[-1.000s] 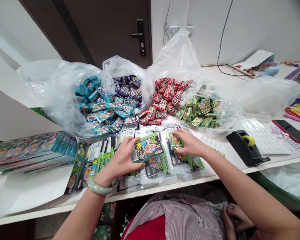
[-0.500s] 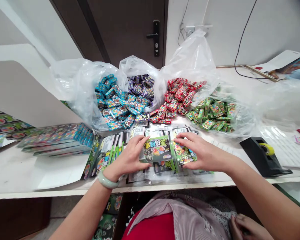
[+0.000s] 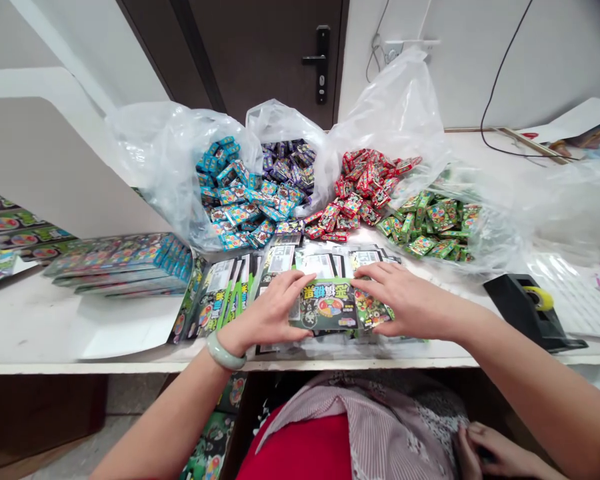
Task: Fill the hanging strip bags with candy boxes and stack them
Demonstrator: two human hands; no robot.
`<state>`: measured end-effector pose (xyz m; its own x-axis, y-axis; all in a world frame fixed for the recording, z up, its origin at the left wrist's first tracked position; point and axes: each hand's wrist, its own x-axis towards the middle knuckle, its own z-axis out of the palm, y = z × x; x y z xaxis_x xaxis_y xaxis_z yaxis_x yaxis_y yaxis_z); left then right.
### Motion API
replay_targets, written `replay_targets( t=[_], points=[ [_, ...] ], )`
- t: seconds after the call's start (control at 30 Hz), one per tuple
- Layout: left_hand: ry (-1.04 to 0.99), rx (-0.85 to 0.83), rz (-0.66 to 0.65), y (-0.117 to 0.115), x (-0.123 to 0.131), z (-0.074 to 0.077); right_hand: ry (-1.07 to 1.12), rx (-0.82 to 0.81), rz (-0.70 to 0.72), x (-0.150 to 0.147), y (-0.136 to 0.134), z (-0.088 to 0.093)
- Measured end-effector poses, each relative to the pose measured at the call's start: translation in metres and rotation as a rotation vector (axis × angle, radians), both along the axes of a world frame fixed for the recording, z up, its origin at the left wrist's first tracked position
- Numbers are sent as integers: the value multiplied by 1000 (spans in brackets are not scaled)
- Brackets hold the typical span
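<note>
My left hand (image 3: 275,310) has its thumb and fingers on the left end of a black-and-green candy packet (image 3: 327,308) with Chinese lettering and a colourful round picture. To the right, my right hand (image 3: 405,303) curves its thumb and fingers around a second printed packet (image 3: 373,308), its fingertips by the first packet's upper right corner. The two packets lie side by side, edges close or touching. Beneath and behind them spread more flat packets (image 3: 280,260) in clear plastic. Several similar packets (image 3: 220,293) lean in a row left of my left hand.
Plastic bags at the back spill small blue (image 3: 243,213), purple (image 3: 287,163), red (image 3: 365,187) and green (image 3: 443,223) candy packs. Stacked printed sheets (image 3: 125,263) stand left beside white cardboard (image 3: 25,160). A black tape dispenser (image 3: 525,310) sits right. The table's front edge (image 3: 145,368) is close.
The packet in my left hand has moved right, up against the one at my right hand. Both hands keep their hold. The whole view has shifted slightly.
</note>
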<state>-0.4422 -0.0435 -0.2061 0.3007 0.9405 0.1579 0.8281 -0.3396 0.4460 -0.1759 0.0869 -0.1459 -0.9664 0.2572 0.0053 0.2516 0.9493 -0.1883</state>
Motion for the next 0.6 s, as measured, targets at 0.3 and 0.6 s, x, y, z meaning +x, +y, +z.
replay_targets(
  t=[0.3,0.6],
  points=[
    [-151,-54,-2,2,-1,1,54,-85,-74,-3,10,-9],
    [-167,-34,-38,2,2,-2,58,-62,-63,-2,-1,-18]
  ],
)
